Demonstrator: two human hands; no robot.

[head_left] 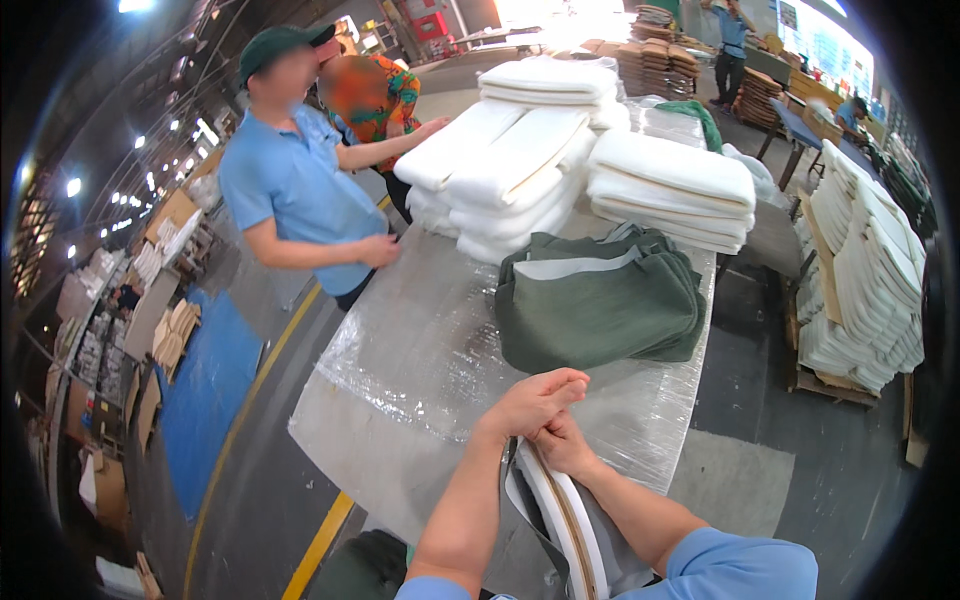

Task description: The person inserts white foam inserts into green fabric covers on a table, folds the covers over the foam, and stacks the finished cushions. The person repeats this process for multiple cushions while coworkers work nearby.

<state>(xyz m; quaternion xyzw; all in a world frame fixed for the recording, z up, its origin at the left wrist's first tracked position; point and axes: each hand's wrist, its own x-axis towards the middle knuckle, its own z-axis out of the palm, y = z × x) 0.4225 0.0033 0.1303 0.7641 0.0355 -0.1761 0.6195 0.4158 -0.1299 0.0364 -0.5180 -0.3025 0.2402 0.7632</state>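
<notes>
Just in front of me stands a padded panel (pixel 562 520) on edge, white foam layers with a thin brown board between them. Grey fabric (pixel 612 535) lies along its sides, with a loose strip hanging on the left. My right hand (pixel 563 442) is closed at the panel's far end, where it seems to grip the fabric cover. Over it bends my left hand (pixel 535 402), fingers pressed together and pointing right; what they pinch is hidden. Beyond both hands, a pile of dark green fabric covers (pixel 600 300) rests on the plastic-wrapped table (pixel 400 370).
White padded panels (pixel 515 170) are stacked at the table's far end, with another stack (pixel 672 185) to their right. A person in a blue shirt (pixel 300 190) stands at the left edge, another behind. White panels on a pallet (pixel 860 270) stand right. Dark green fabric (pixel 362 568) lies lower left.
</notes>
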